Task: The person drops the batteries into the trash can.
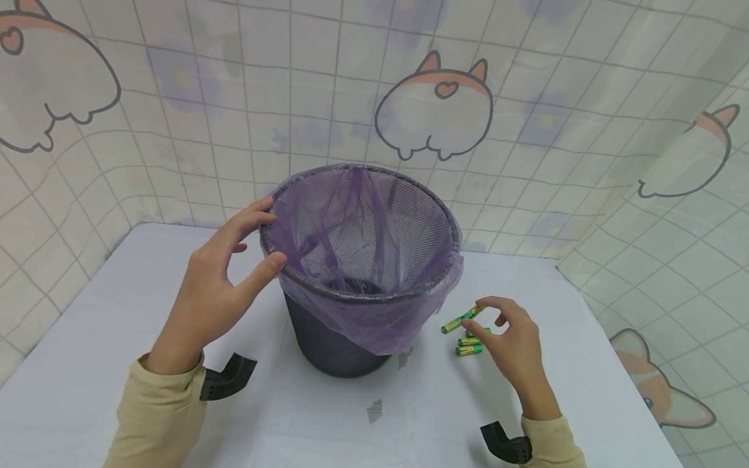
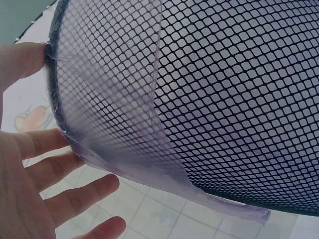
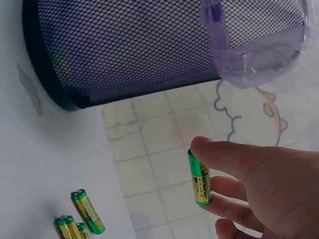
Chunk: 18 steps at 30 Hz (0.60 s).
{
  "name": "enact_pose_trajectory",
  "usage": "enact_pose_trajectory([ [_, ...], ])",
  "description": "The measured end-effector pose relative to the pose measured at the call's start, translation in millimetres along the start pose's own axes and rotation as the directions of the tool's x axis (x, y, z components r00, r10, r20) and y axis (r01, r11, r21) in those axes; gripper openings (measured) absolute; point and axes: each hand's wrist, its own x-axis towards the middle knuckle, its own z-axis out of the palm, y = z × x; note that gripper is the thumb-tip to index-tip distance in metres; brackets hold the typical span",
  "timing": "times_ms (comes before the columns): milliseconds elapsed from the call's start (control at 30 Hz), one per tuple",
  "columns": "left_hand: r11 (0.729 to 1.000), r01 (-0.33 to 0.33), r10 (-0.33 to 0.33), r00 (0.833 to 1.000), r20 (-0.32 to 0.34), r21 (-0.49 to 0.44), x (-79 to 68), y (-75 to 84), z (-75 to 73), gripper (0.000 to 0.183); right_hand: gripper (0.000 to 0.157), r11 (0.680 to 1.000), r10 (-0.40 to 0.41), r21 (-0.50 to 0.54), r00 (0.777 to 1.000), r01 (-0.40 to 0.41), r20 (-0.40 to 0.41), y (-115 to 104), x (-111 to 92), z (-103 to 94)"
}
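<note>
A dark mesh wastebasket (image 1: pixel 336 344) stands upright on the table, lined with a thin purple bag (image 1: pixel 380 325) folded over its rim. My left hand (image 1: pixel 213 286) is at the left side of that rim, thumb and fingers spread. In the left wrist view, the thumb tip and two fingertips touch the lined edge while the other fingers extend free. My right hand (image 3: pixel 269 184) pinches a green and gold battery (image 3: pixel 201 179) between thumb and fingers, right of the basket. Several similar loose batteries (image 1: pixel 469 351) lie on the table beside it.
The white table (image 1: pixel 292 422) meets a patterned cloth backdrop (image 1: pixel 328 84) behind and at the sides. Two greyish patches (image 1: pixel 374 411) mark the tabletop near the basket's base. Black curved pieces (image 1: pixel 228 377) stick out from both sleeves.
</note>
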Motion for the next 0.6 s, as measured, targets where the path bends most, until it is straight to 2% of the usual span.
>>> enact_pose_trajectory([
  [600,1.0,0.013,-0.013,1.0,-0.003,0.006,0.0,0.7,0.2,0.047,0.039,1.0,-0.003,0.013,1.0,0.003,-0.018,-10.6,-2.1,-9.1],
])
